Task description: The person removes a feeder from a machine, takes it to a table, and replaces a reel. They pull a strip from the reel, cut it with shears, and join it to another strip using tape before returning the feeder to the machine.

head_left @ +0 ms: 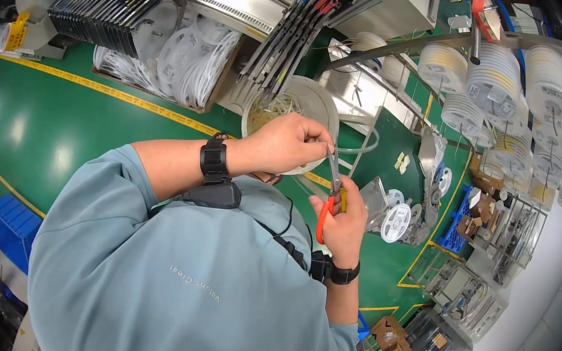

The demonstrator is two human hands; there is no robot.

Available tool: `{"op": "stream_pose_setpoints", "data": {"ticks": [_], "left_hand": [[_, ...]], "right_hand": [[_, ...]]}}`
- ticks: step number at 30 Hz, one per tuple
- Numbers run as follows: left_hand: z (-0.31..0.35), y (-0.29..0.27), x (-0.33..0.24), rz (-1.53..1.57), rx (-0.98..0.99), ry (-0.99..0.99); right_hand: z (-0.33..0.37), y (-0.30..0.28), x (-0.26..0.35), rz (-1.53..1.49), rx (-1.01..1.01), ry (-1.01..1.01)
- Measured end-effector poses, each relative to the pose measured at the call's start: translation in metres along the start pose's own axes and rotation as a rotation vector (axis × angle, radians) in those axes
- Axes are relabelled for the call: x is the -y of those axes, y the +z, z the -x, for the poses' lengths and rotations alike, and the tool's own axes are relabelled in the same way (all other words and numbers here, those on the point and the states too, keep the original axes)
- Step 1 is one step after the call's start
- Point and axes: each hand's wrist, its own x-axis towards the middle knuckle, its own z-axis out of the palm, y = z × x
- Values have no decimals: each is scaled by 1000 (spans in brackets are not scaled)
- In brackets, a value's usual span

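Note:
My right hand (345, 222) is closed around a pair of scissors (334, 169) with orange-red and yellow on the handle, and their blades point up toward my other hand. My left hand (291, 142) has thumb and fingers pinched together right at the blade tips. Whatever lies in that pinch is too small to make out. Beneath my left hand stands a round whitish bin (319, 100) with thin pale strips (276, 109) inside, partly covered by the hand. Both wrists wear black straps.
Component reels hang in stacks on a rack (494, 82) at right. A cardboard box of white reels (190, 60) sits ahead. Thin black feeders (298, 26) lean over the bin. Loose reels (396, 223) lie right of my hands. A blue crate (14, 229) stands far left.

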Motion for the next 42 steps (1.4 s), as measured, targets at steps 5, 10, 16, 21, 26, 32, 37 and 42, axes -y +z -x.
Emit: {"op": "stream_pose_setpoints", "data": {"ticks": [5, 10, 16, 21, 26, 32, 37, 42], "left_hand": [[2, 1, 0, 50, -4, -83], [2, 0, -2, -5, 3, -16], [1, 2, 0, 27, -5, -23], [1, 3, 2, 43, -14, -62], [1, 4, 2, 32, -22, 6], [2, 4, -3, -23, -72, 44], [2, 4, -3, 8, -52, 34], [2, 3, -2, -1, -41, 10]], "right_hand": [[0, 1, -1, 3, -16, -37], [-2, -2, 3, 33, 6, -43], [-1, -3, 4, 39, 30, -26], [-1, -2, 5, 10, 12, -39], [0, -2, 7, -23, 2, -27], [0, -3, 11, -19, -8, -27], [0, -1, 10, -54, -7, -22], [-1, 0, 10, -66, 3, 5]]}}
